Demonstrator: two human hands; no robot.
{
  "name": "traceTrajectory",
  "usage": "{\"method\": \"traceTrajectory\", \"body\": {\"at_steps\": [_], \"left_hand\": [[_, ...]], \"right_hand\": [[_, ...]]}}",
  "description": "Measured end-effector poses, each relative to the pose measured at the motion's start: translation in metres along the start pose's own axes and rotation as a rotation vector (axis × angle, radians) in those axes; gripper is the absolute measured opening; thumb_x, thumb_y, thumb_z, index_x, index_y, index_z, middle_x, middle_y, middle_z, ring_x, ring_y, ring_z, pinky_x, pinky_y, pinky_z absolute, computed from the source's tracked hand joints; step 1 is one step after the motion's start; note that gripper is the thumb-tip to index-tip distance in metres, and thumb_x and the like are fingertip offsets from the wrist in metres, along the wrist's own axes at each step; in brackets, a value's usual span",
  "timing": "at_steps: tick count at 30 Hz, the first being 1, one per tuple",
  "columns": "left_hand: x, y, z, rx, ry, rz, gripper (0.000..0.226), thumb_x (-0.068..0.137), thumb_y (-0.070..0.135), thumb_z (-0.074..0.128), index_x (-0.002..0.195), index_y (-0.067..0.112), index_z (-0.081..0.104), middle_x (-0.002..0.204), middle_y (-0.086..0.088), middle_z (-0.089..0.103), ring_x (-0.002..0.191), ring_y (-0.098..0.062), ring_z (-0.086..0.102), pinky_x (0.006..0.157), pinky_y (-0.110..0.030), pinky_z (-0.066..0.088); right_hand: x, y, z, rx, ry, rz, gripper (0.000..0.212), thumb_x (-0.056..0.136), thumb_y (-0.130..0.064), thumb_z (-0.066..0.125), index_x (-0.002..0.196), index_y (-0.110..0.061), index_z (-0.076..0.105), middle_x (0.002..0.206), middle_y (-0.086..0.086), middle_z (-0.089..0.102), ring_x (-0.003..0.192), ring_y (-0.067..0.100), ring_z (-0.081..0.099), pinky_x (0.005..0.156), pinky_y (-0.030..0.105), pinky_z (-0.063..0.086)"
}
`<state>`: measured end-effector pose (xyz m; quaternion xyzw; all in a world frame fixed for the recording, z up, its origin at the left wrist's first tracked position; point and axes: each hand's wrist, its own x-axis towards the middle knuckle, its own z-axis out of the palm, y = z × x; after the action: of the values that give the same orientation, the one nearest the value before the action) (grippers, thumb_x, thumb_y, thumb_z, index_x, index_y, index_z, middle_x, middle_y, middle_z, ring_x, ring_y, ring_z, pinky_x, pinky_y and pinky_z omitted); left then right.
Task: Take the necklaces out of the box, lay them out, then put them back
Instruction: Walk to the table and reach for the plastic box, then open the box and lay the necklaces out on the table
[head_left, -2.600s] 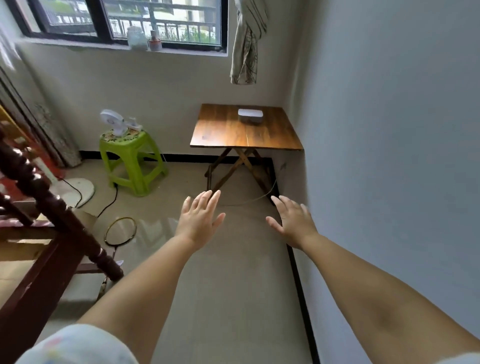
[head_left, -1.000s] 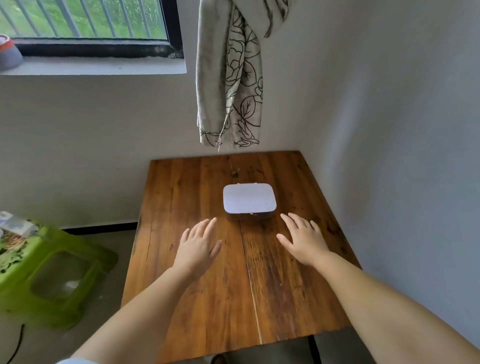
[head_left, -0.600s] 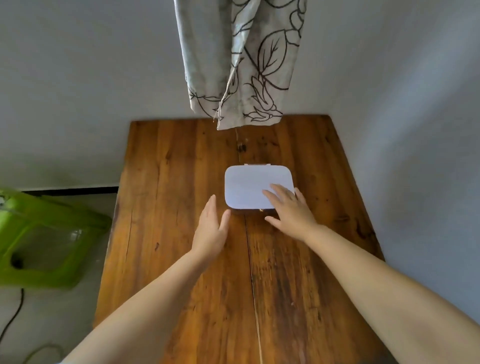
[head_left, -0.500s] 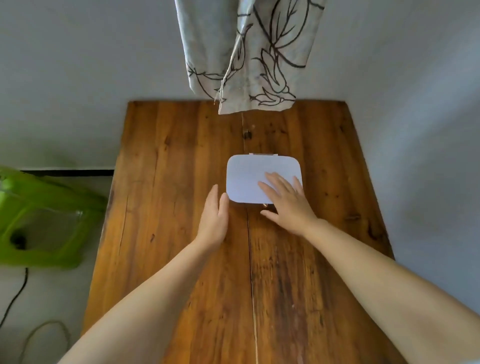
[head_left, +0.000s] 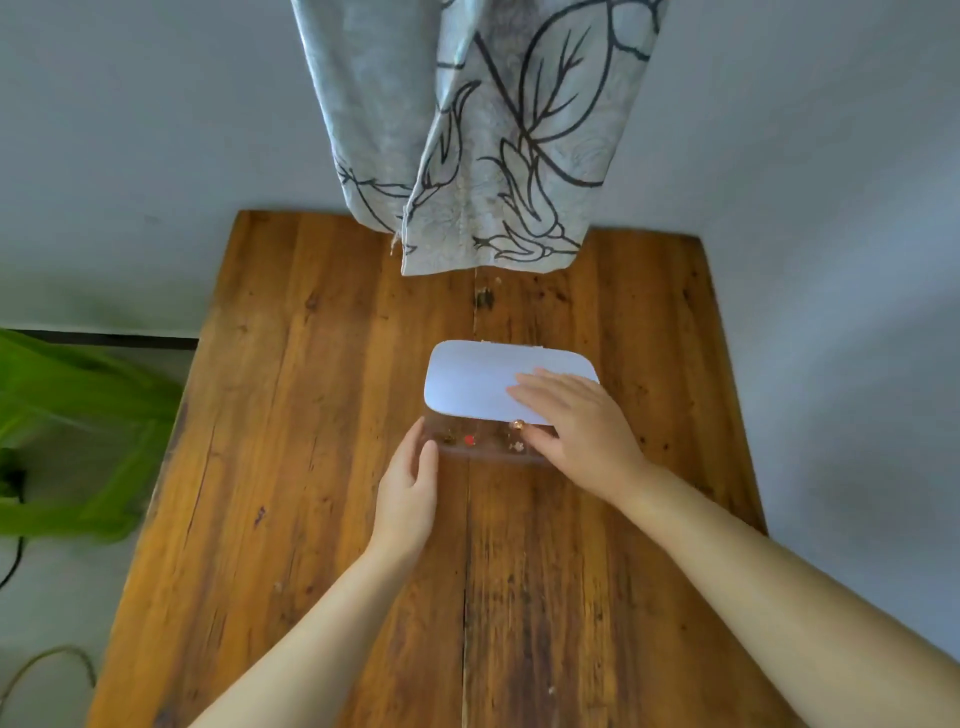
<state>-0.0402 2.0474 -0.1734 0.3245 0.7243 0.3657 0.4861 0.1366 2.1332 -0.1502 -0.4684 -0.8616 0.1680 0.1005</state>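
A small box with a white lid (head_left: 467, 384) and a clear base (head_left: 485, 451) sits in the middle of the wooden table (head_left: 311, 415). The lid's front edge is raised a little. Small red and gold pieces of jewellery (head_left: 470, 440) show in the gap; the necklaces themselves are hidden. My right hand (head_left: 576, 431) lies on the lid's right side, fingers on top and thumb at its front edge, gripping it. My left hand (head_left: 410, 493) is flat, its fingertips touching the base's front left corner.
A leaf-patterned curtain (head_left: 483, 156) hangs over the table's far edge, just behind the box. White walls close the far and right sides (head_left: 831, 260). A green plastic stool (head_left: 67, 426) and a cable (head_left: 15, 561) are on the floor to the left.
I walked up to the table and reached for the box. In the last half second my right hand lifted the lid's front edge and my left hand moved up against the base.
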Motion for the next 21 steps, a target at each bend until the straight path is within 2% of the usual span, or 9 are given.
{"method": "traceTrajectory", "body": {"at_steps": [2,4,6,10,14,16,17,19,21], "left_hand": [[0.001,0.002,0.002,0.047,0.013,0.022,0.041,0.098,0.023,0.039,0.138,0.023,0.036,0.135,0.010,0.044,0.125,-0.006,0.038,0.100,-0.022,0.029],[0.004,0.000,0.004,0.051,0.030,0.051,0.043,0.096,0.020,0.043,0.138,0.026,0.036,0.137,0.010,0.045,0.125,-0.005,0.040,0.101,-0.023,0.030],[0.006,-0.004,0.008,0.064,0.044,0.068,0.046,0.095,0.018,0.045,0.139,0.029,0.034,0.139,0.011,0.043,0.125,-0.003,0.038,0.102,-0.022,0.030],[0.003,-0.010,0.013,0.136,0.087,0.115,0.047,0.093,0.014,0.050,0.136,0.028,0.039,0.138,0.011,0.045,0.126,-0.004,0.040,0.103,-0.022,0.032],[0.002,-0.016,0.015,0.198,0.123,0.137,0.046,0.091,0.014,0.053,0.133,0.029,0.043,0.135,0.005,0.052,0.121,-0.018,0.049,0.104,-0.038,0.040],[0.001,-0.017,0.016,0.208,0.135,0.148,0.045,0.091,0.014,0.053,0.133,0.029,0.043,0.134,0.006,0.052,0.120,-0.019,0.051,0.103,-0.042,0.041],[0.001,-0.017,0.016,0.215,0.141,0.155,0.045,0.091,0.013,0.053,0.133,0.029,0.044,0.134,0.008,0.051,0.119,-0.018,0.051,0.103,-0.042,0.041],[0.002,-0.018,0.017,0.222,0.154,0.170,0.046,0.091,0.013,0.054,0.132,0.030,0.043,0.133,0.012,0.049,0.120,-0.016,0.051,0.103,-0.042,0.041],[0.002,-0.019,0.017,0.210,0.163,0.181,0.046,0.090,0.012,0.054,0.130,0.033,0.043,0.132,0.013,0.048,0.121,-0.014,0.050,0.104,-0.041,0.041]], "right_hand": [[0.017,0.011,-0.031,0.097,0.037,0.041,0.032,0.085,-0.024,0.066,0.116,-0.014,0.066,0.115,0.004,0.070,0.106,0.024,0.065,0.091,0.038,0.050],[0.035,0.029,-0.054,0.183,0.143,0.093,0.024,0.087,-0.022,0.064,0.109,-0.013,0.068,0.101,0.000,0.072,0.089,0.019,0.067,0.076,0.035,0.056],[0.050,0.050,-0.059,0.361,0.194,0.300,0.022,0.091,-0.020,0.059,0.110,-0.012,0.066,0.098,-0.004,0.067,0.089,0.014,0.063,0.076,0.029,0.053],[0.072,0.081,-0.028,0.719,0.174,0.624,0.028,0.094,-0.011,0.054,0.122,-0.007,0.057,0.111,0.006,0.064,0.104,0.022,0.064,0.078,0.032,0.057],[0.080,0.088,-0.001,0.857,0.042,0.749,0.037,0.097,-0.013,0.049,0.134,-0.011,0.049,0.121,0.008,0.064,0.091,0.018,0.065,0.068,0.023,0.055],[0.082,0.090,0.004,0.856,-0.019,0.768,0.037,0.097,-0.016,0.049,0.134,-0.012,0.049,0.121,0.009,0.064,0.080,0.017,0.066,0.063,0.023,0.052],[0.082,0.090,0.005,0.826,-0.054,0.775,0.037,0.097,-0.017,0.049,0.134,-0.012,0.048,0.122,0.009,0.064,0.081,0.017,0.066,0.064,0.023,0.051],[0.084,0.089,0.003,0.613,-0.064,0.747,0.040,0.095,-0.018,0.052,0.134,-0.012,0.048,0.128,0.009,0.059,0.099,0.021,0.063,0.077,0.027,0.051],[0.082,0.076,-0.004,0.280,0.119,0.591,0.039,0.093,-0.016,0.055,0.131,-0.010,0.050,0.130,0.010,0.055,0.116,0.024,0.054,0.092,0.032,0.048]]}}
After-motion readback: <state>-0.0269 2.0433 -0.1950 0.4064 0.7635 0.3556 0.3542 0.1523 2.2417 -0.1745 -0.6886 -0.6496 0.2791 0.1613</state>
